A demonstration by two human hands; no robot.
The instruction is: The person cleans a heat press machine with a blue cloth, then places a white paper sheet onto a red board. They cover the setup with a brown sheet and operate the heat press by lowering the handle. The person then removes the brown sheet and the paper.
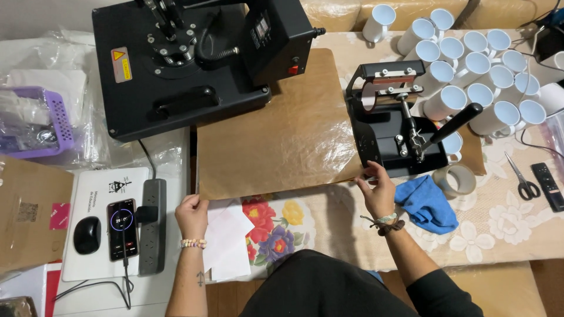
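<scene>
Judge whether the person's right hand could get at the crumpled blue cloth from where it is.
Probably yes: the right hand grips the brown paper sheet at its corner, and the crumpled blue cloth lies uncovered just beside it.

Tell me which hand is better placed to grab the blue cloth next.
Probably the right hand. It rests at the brown sheet's right corner, with the blue cloth lying just beside it. The left hand holds the sheet's opposite corner, over white papers, and would have to cross the body.

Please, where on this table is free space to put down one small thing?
Free: the floral tablecloth between the blue cloth and the scissors, and the brown sheet's middle. Crowded: the white mugs at the back right, beside the mug press.
</scene>
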